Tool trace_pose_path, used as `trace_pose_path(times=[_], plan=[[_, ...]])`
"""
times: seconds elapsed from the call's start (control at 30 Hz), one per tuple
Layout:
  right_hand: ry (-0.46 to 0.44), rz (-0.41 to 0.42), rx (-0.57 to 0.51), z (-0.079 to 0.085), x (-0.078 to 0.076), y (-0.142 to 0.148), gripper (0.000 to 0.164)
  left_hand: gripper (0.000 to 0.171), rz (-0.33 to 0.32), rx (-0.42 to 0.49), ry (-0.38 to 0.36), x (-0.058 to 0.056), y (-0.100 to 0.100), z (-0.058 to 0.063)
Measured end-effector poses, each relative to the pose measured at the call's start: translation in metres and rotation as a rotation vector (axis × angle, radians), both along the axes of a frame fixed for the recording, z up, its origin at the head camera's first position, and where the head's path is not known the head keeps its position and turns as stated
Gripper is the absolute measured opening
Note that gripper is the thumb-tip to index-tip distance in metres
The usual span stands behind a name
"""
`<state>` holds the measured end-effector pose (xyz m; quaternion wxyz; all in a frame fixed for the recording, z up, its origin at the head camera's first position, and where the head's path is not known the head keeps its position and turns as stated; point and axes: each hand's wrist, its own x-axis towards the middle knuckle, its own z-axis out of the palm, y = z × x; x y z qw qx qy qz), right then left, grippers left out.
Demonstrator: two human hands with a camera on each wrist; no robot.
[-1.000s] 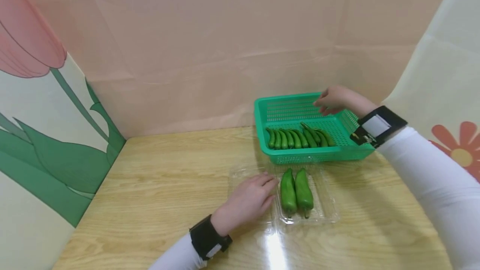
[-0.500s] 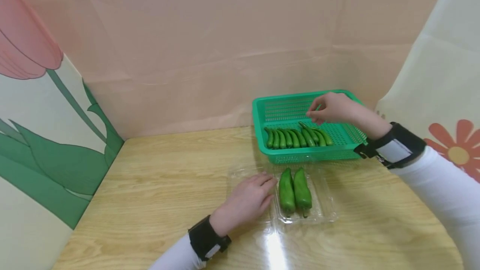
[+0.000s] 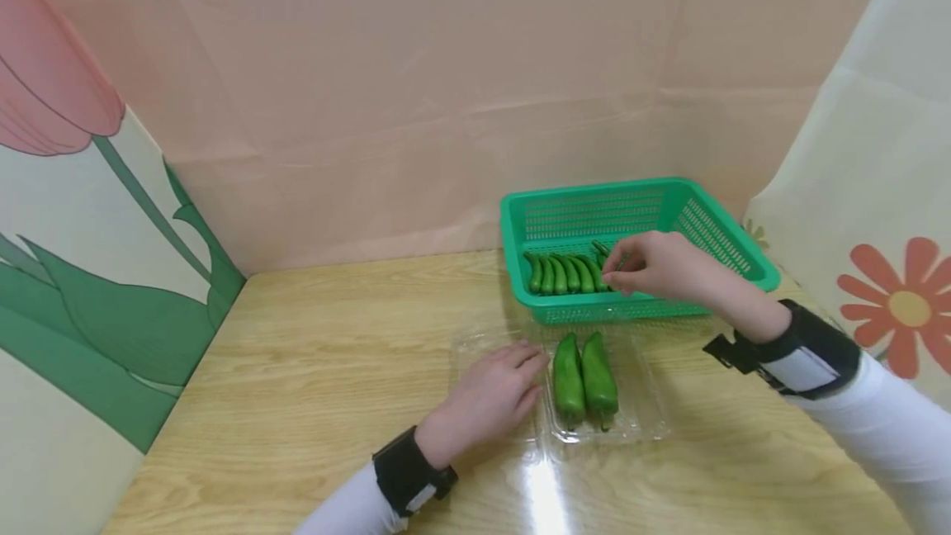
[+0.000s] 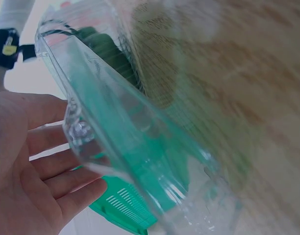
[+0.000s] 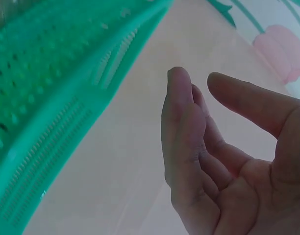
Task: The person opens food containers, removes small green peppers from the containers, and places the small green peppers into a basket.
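My left hand rests over the left half of a clear plastic clamshell box, fingers extended. In the left wrist view, its fingers touch the clear wall of the box. Two large green peppers lie side by side in the box's right half. My right hand is over the front of the green basket, beside a row of small slender green peppers, partly hiding them. In the right wrist view, its thumb and bent fingers stand apart with nothing between.
The basket stands at the back right of the wooden table, just behind the box. A peach backdrop rises behind, and flower-printed sheets stand at both sides.
My right hand has come down and toward me, from over the back of the basket to its front. The left hand, the box and the peppers stay where they were.
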<state>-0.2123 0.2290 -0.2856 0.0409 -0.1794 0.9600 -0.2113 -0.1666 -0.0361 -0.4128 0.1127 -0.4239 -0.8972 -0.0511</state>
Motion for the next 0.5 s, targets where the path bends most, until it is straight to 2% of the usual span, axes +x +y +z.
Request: trace_pose_path(times=[0.33,0.5], plan=[[-0.058,0.027,-0.022,-0.032,0.02,-0.004,0.012,0.045,-0.005,0.004,-0.002,0.0,0.0,-0.001],[-0.114,0.022,-0.015,-0.049,0.024,-0.003,0.019,0.045,-0.003,0.003,-0.006,0.0,0.0,0.0]])
